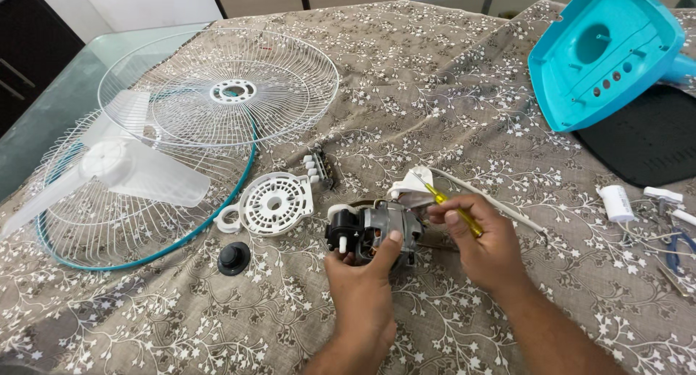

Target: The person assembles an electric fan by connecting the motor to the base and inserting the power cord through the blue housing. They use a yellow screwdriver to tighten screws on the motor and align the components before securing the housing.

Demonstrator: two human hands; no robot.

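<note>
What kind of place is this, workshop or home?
Likely a home, not a workshop: a glass-topped table under a floral tablecloth serves as the bench. The left hand steadies a fan motor, the right hand holds a yellow screwdriver, and wire fan grilles lie nearby.

Matt patterned cloth point(449, 92), glossy turquoise plastic housing point(602, 52), metal motor point(380, 230).

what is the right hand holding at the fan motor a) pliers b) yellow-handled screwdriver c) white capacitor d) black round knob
b: the right hand grips a yellow-handled screwdriver with its tip at the fan motor, which the left hand steadies; the blue-handled pliers, the black round knob and the white capacitor all lie untouched on the floral tablecloth.
</note>
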